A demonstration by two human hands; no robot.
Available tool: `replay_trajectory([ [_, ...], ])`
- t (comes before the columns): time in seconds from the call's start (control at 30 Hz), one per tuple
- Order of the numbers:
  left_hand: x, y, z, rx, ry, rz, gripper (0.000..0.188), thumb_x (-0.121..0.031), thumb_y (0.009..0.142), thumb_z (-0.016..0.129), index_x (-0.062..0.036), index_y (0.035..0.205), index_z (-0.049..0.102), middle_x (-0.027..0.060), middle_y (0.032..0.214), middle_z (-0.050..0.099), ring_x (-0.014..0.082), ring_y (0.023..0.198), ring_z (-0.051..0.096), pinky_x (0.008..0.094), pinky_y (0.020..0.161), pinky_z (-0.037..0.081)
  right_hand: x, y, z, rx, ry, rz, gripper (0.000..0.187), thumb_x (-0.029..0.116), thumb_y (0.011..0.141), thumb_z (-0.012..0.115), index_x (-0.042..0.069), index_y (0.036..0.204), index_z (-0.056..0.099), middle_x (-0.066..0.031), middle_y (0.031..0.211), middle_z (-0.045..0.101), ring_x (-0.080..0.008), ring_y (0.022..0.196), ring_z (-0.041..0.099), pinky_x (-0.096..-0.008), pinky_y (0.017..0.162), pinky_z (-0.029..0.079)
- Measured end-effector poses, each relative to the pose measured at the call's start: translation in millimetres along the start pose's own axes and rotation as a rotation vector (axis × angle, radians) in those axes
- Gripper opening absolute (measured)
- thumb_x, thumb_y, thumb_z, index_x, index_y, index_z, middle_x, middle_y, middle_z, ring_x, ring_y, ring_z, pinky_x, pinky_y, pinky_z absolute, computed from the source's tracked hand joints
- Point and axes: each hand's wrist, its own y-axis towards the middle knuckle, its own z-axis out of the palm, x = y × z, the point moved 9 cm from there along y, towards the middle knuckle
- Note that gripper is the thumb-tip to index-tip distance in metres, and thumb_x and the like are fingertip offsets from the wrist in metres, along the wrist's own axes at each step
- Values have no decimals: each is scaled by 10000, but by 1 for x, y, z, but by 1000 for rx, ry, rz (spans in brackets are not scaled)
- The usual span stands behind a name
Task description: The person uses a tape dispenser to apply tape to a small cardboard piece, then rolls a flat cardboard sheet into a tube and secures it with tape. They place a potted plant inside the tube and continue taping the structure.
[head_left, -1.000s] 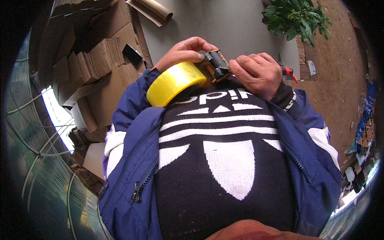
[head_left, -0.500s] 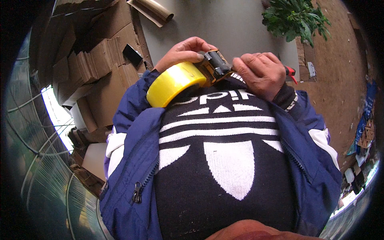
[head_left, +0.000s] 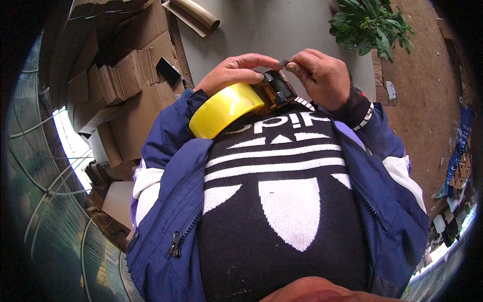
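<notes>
My left hand [head_left: 234,73] is closed on a tape dispenser [head_left: 276,91] with a dark roller end, held in front of my chest. A wide roll of yellow tape [head_left: 224,111] sits on it, next to my left wrist. My left thumb rests by the dispenser's head, while the index finger stretches toward my right fingertips. My right hand [head_left: 322,78] pinches a small flat grey piece [head_left: 283,63] between thumb and fingers, just above the dispenser. What that piece is, I cannot make out. A sliver of something red [head_left: 363,94] shows behind my right wrist.
Ahead is a grey tabletop [head_left: 282,30] with a rolled piece of cardboard [head_left: 193,17] at its far left. A leafy green bunch [head_left: 372,27] lies at the far right. Stacked cardboard [head_left: 115,80] and a dark phone-like slab [head_left: 168,71] are on the left. Brown floor [head_left: 417,110] stretches to the right.
My right hand has moved up and a little left, from beside the dispenser to above it, and the grey piece now shows in its fingertips. The dispenser has turned slightly. My wrist now mostly covers the red thing.
</notes>
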Motion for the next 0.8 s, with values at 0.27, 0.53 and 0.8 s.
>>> replay_trajectory([
  [0.27,-1,7,-9,-32,38,25,442,-173,838,663,-49,1248,557,139,1257,604,234,1121,629,359,984,535,-31,-7,14,153,259,173,163,237,933,639,82,958,684,-128,841,667,-313,742,660,-386,644,526],
  [0.53,4,10,-8,10,33,-17,438,-113,850,637,-17,1259,515,167,1327,554,252,1168,600,407,1052,487,-28,-9,31,315,248,155,210,277,961,591,88,978,681,-130,810,662,-307,743,655,-396,634,512],
  [0.8,5,7,-4,8,39,-45,448,-118,849,631,-17,1268,512,175,1331,551,252,1168,599,405,1053,486,-26,-9,39,508,170,106,234,300,957,599,80,938,677,-150,753,640,-318,677,635,-414,609,492],
])
